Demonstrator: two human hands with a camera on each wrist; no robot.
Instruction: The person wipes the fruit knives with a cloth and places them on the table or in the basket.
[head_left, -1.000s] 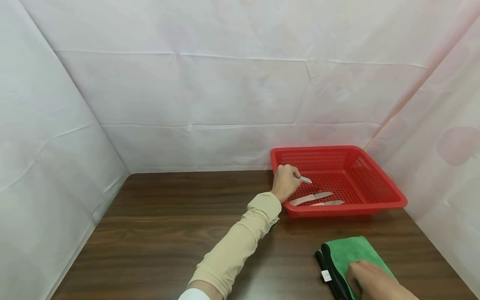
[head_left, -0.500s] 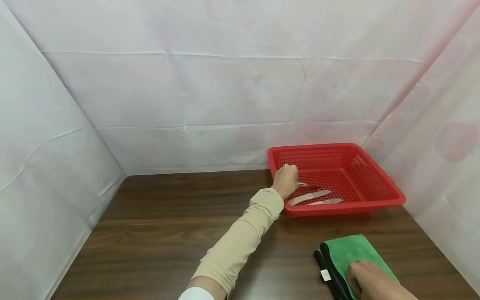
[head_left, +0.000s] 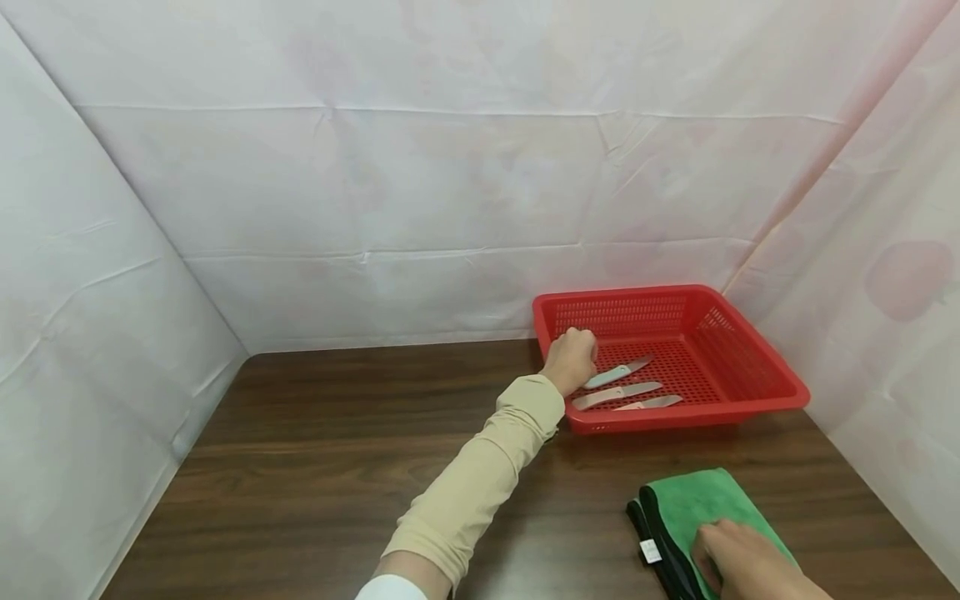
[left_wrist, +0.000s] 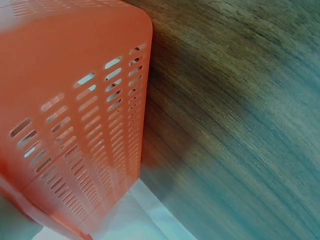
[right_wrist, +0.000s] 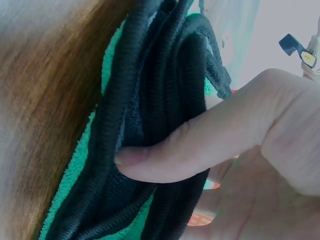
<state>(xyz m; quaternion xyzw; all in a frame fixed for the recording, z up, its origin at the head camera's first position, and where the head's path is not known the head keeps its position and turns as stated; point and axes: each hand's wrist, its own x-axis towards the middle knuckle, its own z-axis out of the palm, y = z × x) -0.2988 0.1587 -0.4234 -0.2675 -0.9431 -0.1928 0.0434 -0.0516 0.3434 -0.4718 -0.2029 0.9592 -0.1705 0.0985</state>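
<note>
My left hand (head_left: 572,360) is over the left end of a red plastic basket (head_left: 757,367), its fingers bent and mostly hidden from the camera. Just beside it a knife with a pale green handle (head_left: 609,377) lies in the basket, apparently out of the fingers. Two more knives lie nearer the front wall: a pale pink-handled knife (head_left: 617,395) and another knife (head_left: 654,402) partly behind the rim. At the lower right my right hand (head_left: 742,558) grips a folded green towel (head_left: 705,496) with black edging, the thumb (right_wrist: 165,160) tucked into its folds.
The basket stands at the back right of a dark wooden table (head_left: 337,467), close to the cloth-covered back wall (head_left: 450,183). Its slotted side wall (left_wrist: 85,125) fills the left part of the left wrist view. A white label (head_left: 650,551) shows on the towel's edge.
The pale green-handled knife has gone from my left fingers down into the basket, beside the other knives. My right hand and the towel have stayed in place.
</note>
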